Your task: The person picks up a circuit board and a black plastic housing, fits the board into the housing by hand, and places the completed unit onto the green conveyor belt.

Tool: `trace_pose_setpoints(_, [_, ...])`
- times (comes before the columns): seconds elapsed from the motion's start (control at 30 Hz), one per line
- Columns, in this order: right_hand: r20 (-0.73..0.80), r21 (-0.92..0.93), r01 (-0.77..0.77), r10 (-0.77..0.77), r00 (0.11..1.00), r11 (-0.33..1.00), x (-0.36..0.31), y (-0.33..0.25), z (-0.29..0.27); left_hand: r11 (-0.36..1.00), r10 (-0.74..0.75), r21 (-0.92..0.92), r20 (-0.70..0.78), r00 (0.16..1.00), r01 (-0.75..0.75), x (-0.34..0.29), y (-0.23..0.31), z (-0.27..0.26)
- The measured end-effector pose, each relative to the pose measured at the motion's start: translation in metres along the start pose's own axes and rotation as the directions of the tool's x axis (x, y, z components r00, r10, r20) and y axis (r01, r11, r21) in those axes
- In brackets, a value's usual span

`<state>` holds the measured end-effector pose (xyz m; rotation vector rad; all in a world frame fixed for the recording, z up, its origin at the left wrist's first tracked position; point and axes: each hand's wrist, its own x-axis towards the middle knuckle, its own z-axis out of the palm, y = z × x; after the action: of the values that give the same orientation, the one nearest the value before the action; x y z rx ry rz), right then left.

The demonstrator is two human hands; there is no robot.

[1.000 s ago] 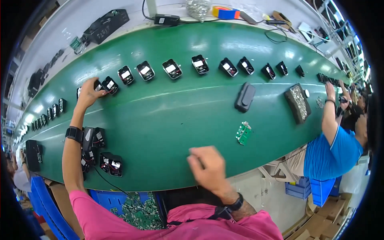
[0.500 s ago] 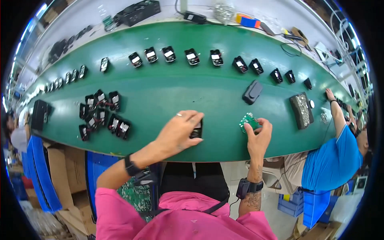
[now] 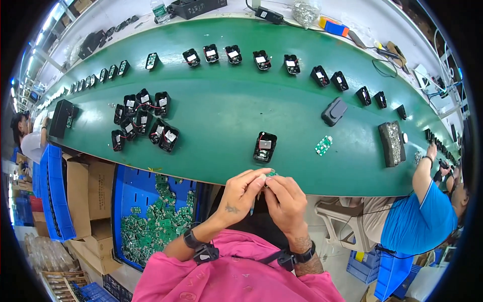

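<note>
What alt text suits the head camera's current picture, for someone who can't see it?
A person's left hand and right hand meet near the edge of a green workbench, holding a small, mostly hidden green part. An open black housing sits beyond them; more black housings line the bench, and a blue bin holds green circuit boards.

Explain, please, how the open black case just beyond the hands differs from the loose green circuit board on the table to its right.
Shape: the black case is a deep, walled box; the green circuit board is flat.
Colour: the case is black, the board mainly green.
Size: the case looks larger than the board.
Shared: both lie on the green table.
</note>
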<state>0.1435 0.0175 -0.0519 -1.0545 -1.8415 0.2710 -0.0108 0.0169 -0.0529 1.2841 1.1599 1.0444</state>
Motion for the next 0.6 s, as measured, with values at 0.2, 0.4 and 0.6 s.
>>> trace_pose_setpoints(0.2, [0.086, 0.143, -0.395, 0.386, 0.918, 0.907, 0.017, 0.018, -0.015, 0.984, 0.164, 0.066, 0.056, 0.985, -0.167, 0.016, 0.005, -0.014])
trace_pose_setpoints(0.4, [0.408, 0.611, -0.754, 0.721, 0.561, 0.241, 0.010, 0.041, -0.022, 0.908, 0.272, 0.392, -0.287, 0.918, -0.147, 0.044, -0.001, -0.015])
trace_pose_setpoints(0.6, [0.290, 0.753, -0.637, 0.785, 0.547, 0.166, -0.011, 0.049, -0.010, 0.666, 0.374, 0.739, -0.213, 0.903, -0.101, 0.077, -0.016, -0.007])
